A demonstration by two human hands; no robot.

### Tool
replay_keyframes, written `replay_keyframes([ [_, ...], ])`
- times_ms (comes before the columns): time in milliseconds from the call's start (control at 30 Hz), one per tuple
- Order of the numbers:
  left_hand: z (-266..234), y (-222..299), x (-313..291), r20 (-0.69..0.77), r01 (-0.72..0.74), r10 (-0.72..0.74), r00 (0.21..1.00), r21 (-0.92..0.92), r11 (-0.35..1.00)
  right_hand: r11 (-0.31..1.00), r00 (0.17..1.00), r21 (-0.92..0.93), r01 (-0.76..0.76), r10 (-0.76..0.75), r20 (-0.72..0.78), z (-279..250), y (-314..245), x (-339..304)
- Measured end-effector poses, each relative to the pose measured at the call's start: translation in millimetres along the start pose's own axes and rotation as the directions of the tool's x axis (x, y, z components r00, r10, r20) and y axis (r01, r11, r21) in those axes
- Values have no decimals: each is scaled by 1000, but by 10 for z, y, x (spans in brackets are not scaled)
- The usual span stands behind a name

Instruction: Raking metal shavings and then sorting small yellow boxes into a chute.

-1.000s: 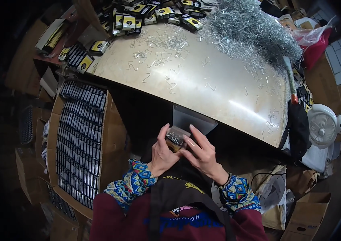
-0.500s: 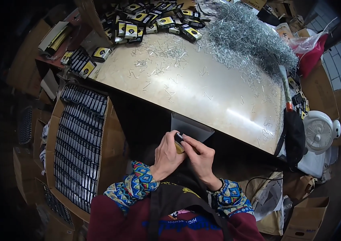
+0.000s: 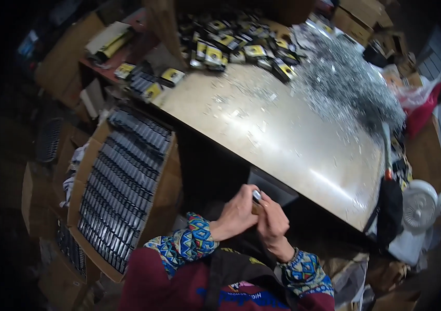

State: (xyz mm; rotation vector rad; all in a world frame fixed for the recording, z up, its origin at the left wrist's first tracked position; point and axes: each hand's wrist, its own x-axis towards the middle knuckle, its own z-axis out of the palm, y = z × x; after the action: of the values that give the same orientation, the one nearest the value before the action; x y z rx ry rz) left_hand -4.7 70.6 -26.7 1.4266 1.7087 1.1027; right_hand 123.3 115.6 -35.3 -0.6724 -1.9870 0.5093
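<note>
Both hands meet low in front of my body, just off the near edge of the table. Between them is a small box, mostly hidden by fingers; a pale end and a bit of yellow show. My left hand is closed around its left side. From the right, my right hand grips it with thumb and fingers at its upper end. Beyond, on the table, lie scattered bent wire pieces and a large tangled heap of wire pieces.
Black-and-yellow small boxes are piled at the table's far side. On my left stands a carton packed with rows of dark boxes. To the right are a white fan, a black bag and a brush-like tool.
The view has swung, so the whole scene sits lower and further right. Both hands still hold the small box, whose visible end now looks pale rather than black.
</note>
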Motion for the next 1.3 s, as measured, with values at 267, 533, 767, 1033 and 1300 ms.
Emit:
replay_keyframes([
  [267,-1486,-508,1028,-420,18,104,902,277,961,991,982,58,-119,109,156,93,106,486],
  [533,-2479,-1110,1368,-583,276,423,693,757,592,974,935,139,180,-214,282,1578,178,1939],
  [767,-2364,-1312,1525,-860,117,322,397,395,911,903,874,-46,428,-400,277,2918,394,2693],
  [1033,-2324,-1330,1632,-870,37,212,444,255,966,996,914,23,-87,70,400,2581,131,2513],
  [1300,-2290,-1330,1648,-834,-134,79,546,6,991,934,810,202,-296,133,572,2507,-10,2247],
])
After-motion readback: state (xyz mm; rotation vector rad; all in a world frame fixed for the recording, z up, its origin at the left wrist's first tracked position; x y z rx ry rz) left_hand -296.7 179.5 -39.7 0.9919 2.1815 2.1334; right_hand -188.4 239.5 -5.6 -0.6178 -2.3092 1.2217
